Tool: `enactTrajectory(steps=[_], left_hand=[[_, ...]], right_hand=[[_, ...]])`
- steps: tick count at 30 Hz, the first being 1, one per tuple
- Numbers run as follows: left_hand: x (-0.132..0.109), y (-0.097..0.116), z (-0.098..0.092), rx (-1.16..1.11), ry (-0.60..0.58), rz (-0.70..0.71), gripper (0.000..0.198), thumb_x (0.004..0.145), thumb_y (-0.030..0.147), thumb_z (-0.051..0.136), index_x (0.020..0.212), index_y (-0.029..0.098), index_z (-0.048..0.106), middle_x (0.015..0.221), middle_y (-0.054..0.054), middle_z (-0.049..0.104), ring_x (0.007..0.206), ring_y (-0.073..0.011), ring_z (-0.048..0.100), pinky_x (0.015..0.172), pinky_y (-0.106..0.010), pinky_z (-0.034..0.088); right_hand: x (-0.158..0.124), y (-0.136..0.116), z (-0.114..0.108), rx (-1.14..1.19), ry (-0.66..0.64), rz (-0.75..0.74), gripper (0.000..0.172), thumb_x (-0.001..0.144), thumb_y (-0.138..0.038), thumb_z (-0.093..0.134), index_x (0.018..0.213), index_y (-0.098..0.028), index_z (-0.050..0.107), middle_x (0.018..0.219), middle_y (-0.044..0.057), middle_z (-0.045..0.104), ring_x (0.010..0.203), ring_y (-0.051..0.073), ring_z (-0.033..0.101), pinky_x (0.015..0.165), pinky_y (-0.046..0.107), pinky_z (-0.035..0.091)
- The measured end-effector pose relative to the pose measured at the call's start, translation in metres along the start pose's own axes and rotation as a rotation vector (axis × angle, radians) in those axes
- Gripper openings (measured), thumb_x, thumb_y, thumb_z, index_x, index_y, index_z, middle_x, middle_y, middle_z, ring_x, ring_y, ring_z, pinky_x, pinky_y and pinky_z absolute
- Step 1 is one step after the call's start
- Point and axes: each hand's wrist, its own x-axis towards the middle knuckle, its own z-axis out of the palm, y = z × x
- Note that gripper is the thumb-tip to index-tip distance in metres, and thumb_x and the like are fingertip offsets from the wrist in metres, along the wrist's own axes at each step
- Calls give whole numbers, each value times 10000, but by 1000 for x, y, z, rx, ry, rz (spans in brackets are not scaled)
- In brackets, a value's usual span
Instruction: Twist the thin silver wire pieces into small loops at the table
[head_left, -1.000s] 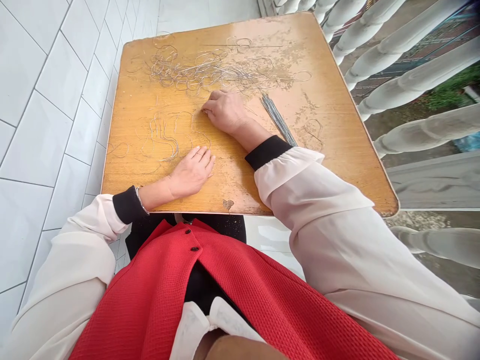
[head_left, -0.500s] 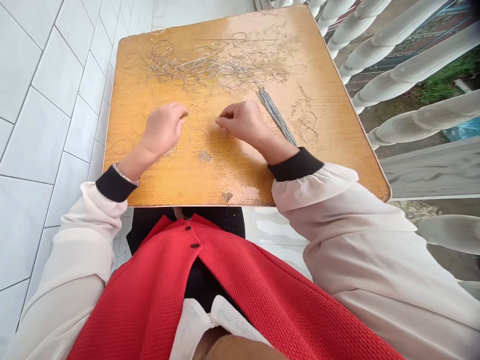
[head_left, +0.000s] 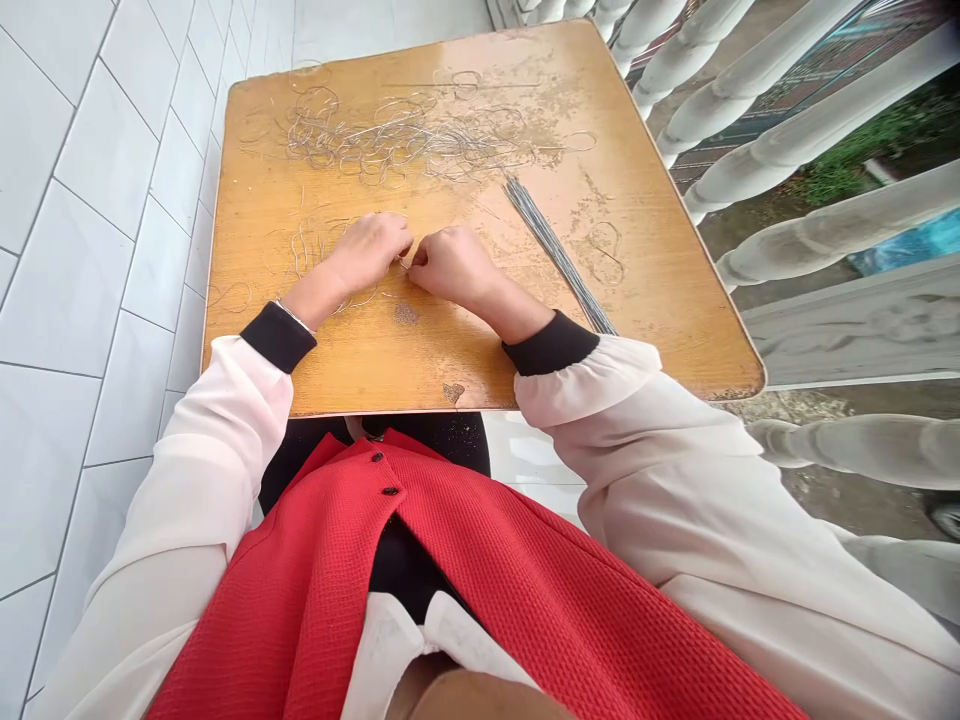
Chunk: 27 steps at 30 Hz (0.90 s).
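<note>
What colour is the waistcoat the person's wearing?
The waistcoat is bright red with a fine waffle texture, shown best in the head view.

Hands (head_left: 367, 255) have room to go up the worktop (head_left: 660, 300) toward the wire tangle (head_left: 397, 140), but straight rods (head_left: 559, 255) block the right, railing (head_left: 825, 116) beyond.
</note>
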Motion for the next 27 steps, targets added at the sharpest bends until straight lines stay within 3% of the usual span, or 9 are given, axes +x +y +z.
enactTrajectory(steps=[6, 11, 19, 27], left_hand=[[5, -15, 22, -218, 134, 0, 265, 950, 95, 540, 936, 183, 789, 996, -68, 714, 1008, -226, 673, 880, -347, 494], [6, -21, 28, -305, 194, -24, 288, 954, 118, 536, 993, 194, 811, 1039, -90, 734, 1044, -234, 668, 917, -367, 513], [-1, -22, 27, -401, 263, -43, 320, 969, 148, 473, 969, 244, 778, 1041, -71, 761, 1006, -202, 693, 917, -363, 535], [-3, -17, 19, -347, 221, -79, 252, 985, 202, 516, 935, 254, 758, 1056, -81, 756, 1029, -214, 685, 918, -373, 529]], right_hand=[[-8, -1, -6, 223, 22, 102, 61, 889, -208, 736, 833, -196, 756, 652, 47, 697, 752, 237, 703, 752, 348, 550], [-10, -2, -12, 560, -15, 273, 156, 910, -184, 752, 761, -183, 707, 527, -26, 584, 511, 118, 559, 565, 248, 479], [-14, -8, -7, 872, 120, 313, 303, 888, -162, 807, 646, -192, 627, 550, -27, 600, 470, 75, 502, 488, 204, 443], [-14, -12, -13, 824, 29, 323, 286, 878, -132, 813, 649, -185, 649, 539, -29, 595, 477, 80, 518, 511, 210, 440]])
